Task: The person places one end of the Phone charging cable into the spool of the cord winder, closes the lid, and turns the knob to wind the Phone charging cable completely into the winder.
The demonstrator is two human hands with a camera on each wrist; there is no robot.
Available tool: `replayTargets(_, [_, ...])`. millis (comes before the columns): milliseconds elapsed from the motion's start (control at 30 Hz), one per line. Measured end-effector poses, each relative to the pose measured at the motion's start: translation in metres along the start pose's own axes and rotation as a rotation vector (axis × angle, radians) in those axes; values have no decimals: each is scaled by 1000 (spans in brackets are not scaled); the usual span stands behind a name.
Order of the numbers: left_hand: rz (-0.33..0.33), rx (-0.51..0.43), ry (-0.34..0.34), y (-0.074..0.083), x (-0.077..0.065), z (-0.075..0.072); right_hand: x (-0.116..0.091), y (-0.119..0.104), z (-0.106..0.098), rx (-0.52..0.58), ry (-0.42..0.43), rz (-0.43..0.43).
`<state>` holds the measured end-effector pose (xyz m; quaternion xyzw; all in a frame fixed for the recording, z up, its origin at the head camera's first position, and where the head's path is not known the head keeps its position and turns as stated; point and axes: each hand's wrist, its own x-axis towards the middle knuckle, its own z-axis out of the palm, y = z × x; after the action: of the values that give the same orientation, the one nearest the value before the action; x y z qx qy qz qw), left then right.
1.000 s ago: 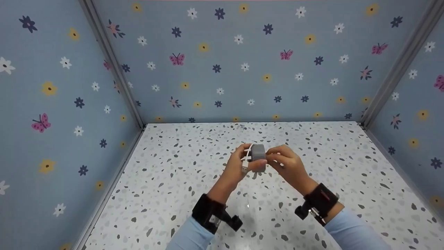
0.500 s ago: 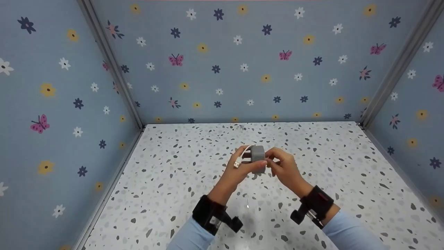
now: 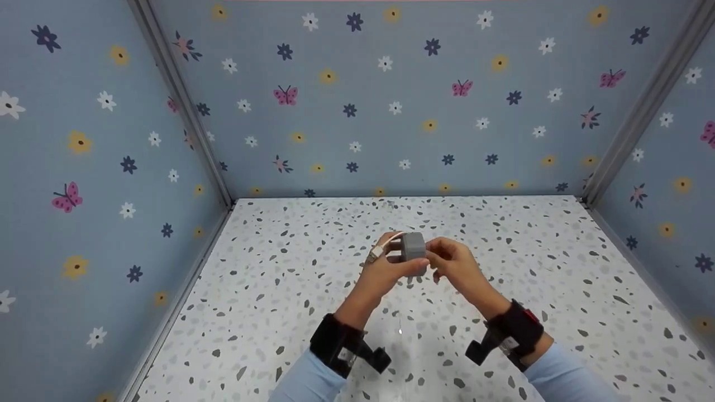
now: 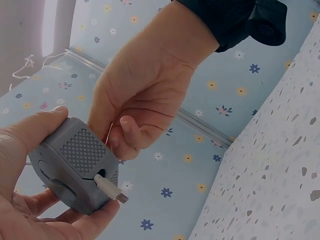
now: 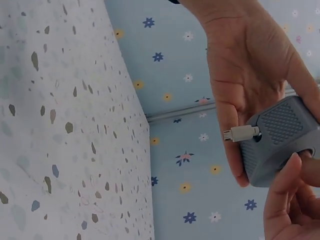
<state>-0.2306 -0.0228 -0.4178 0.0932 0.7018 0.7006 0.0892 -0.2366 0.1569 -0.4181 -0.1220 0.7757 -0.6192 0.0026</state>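
A grey cable winder [image 3: 414, 248] with textured sides is held above the table in my left hand [image 3: 381, 276], thumb on the near side and fingers behind. My right hand [image 3: 459, 267] works at the winder's right face. In the right wrist view, the right hand's curled fingers [image 5: 284, 200] pinch at a round opening, and a fingertip is partly hidden inside. A white cable plug [image 4: 111, 189] sticks out of a slot beside the left fingertips. The head view shows a white cable end [image 3: 375, 254] lying over the left hand. Cable inside the winder is hidden.
Below the hands is a white speckled table [image 3: 290, 335]. Blue flowered panels [image 3: 357, 100] stand at the back and both sides, joined by grey metal posts [image 3: 184, 106]. Each wrist wears a black camera band [image 3: 338, 343].
The cable end has swung from below the left thumb up and left over the back of the hand. The right hand's fingers have shifted and curled more at the winder, which stays nearly in place.
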Motion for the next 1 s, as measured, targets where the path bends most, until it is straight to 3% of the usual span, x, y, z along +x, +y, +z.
replayTargets(100, [-2, -8, 13, 1, 0, 0, -1, 5, -2, 37, 16, -116])
replayTargets(267, [-34, -12, 24, 2, 0, 1, -4, 8, -2, -97, 86, -367])
replayTargets(400, [-52, -15, 8, 2, -2, 1, 0, 18, -5, -152, 78, -429])
replayTargets(467, [-66, -14, 0, 2, -3, 1, 0, 17, -6, -135, 43, -387])
replayTargets(533, [-80, -9, -3, 1, -3, 1, 0, 14, -8, -59, -1, -290])
replayTargets(667, [-91, 2, -5, 1, -3, 1, 1, 3, -12, 110, -73, -8])
replayTargets(800, [-90, -3, -17, 1, -3, 1, 3, -7, -18, 148, -172, 232])
replayTargets(900, [-87, -8, -25, 1, -3, 1, 5, -12, -22, 113, -230, 294])
replayTargets(1000, [-86, 3, -23, 1, -3, 1, 6, -13, -24, 45, -232, 245])
